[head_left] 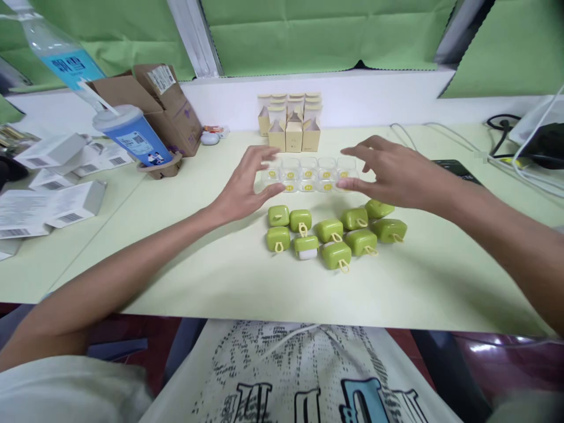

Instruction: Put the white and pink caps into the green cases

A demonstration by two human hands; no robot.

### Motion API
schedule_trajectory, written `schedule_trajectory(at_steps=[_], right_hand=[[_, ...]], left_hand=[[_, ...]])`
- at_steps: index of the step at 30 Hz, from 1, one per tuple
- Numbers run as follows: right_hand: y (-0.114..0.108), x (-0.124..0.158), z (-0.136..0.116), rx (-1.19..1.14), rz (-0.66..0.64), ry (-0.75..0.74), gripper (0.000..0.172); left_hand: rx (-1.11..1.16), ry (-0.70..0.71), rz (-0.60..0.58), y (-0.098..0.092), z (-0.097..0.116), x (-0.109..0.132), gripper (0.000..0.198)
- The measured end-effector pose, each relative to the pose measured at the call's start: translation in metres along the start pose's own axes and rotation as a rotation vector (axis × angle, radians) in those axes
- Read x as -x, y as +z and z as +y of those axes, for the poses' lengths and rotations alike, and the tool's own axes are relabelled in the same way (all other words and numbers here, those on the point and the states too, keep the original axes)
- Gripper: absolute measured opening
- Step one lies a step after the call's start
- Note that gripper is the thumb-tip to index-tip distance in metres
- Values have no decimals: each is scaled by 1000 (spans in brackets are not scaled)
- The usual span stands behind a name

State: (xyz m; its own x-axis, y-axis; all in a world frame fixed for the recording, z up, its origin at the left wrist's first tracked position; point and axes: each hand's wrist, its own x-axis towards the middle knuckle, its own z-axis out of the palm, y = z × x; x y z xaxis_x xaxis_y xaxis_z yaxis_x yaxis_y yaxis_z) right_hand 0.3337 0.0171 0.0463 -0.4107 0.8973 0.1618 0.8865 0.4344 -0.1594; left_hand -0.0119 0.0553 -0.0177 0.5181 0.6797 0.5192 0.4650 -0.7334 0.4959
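My left hand (247, 188) and my right hand (390, 173) reach out over the pale table, one at each end of a row of clear plastic boxes (308, 174) with yellow marks inside. Both hands have their fingers spread and hold nothing; the fingertips touch or nearly touch the row's ends. Just in front of the clear boxes lie several small green cases (335, 232) with yellow loops, packed close together. One of them (307, 247) shows a white part underneath. Behind the clear boxes stand several small tan cartons (293, 123).
At the left are white labelled boxes (57, 200), an open brown cardboard box (150, 100), a blue cup (134, 135) in a tray and a water bottle (53, 50). Cables (506, 147) and a dark device (453, 168) lie at the right. The table's front edge (282, 323) is near my body.
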Motion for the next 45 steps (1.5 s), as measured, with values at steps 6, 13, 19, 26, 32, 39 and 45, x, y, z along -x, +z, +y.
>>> schedule_trajectory(at_steps=[6, 13, 19, 26, 32, 39, 45], right_hand=[[18, 47, -75, -43, -195, -335, 126], [51, 24, -114, 59, -188, -274, 102], [55, 30, -118, 68, -160, -368, 72], [13, 10, -89, -186, -122, -308, 52], [-15, -36, 22, 32, 10, 225, 98], [27, -63, 69, -266, -337, 259, 125], [33, -65, 59, -286, -312, 295, 135]], left_hand=[[-7, 68, -355, 5, 49, 51, 117], [-4, 4, -289, 19, 27, 46, 65], [48, 86, -312, 5, 2, 54, 89], [142, 163, -129, 3, -4, 51, 81], [251, -316, 194, 0, -48, 10, 114], [405, -546, 128, 26, -63, 2, 109], [424, -488, 129, 27, -61, 8, 98]])
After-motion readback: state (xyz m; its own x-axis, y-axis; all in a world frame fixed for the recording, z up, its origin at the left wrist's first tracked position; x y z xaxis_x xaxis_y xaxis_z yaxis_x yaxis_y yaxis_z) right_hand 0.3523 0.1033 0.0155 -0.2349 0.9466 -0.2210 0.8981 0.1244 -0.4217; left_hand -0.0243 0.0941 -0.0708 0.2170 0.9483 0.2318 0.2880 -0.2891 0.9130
